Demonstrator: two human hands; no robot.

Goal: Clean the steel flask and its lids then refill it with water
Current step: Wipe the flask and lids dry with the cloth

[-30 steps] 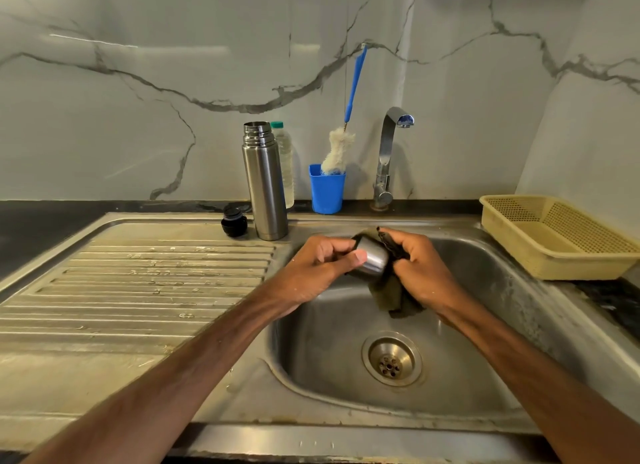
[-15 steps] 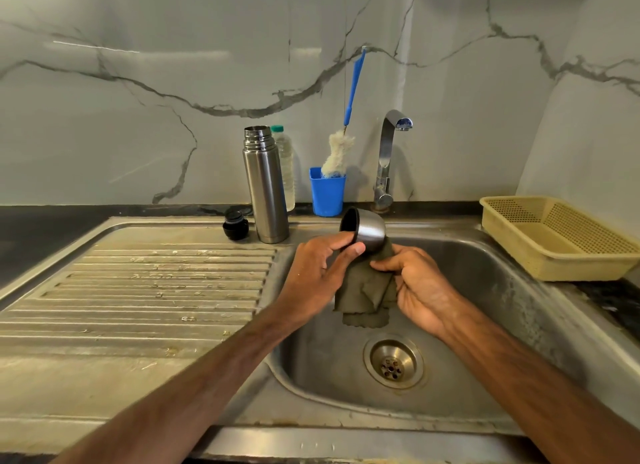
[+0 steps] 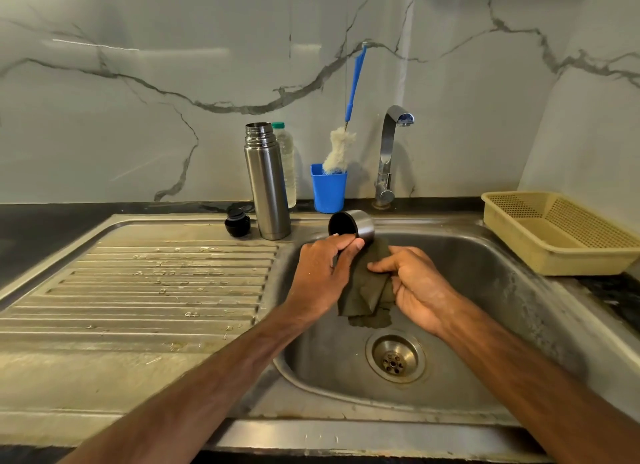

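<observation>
Fingers of the left hand (image 3: pixel 322 273) grip the tilted steel cup lid (image 3: pixel 356 223) over the sink (image 3: pixel 485 290) basin's back-left corner. The right hand (image 3: pixel 415 287) clutches a dark cloth (image 3: pixel 367 290). The open flask (image 3: pixel 266 186) stands at the drainboard's (image 3: pixel 156 290) back edge, with the black stopper (image 3: pixel 237 221) just beside it.

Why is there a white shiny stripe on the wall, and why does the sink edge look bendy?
Head view: the stripe is glare from a light on the glossy wall; the wide lens probably curves the sink edge; the lid and cloth look sharp, not blurry.
</observation>
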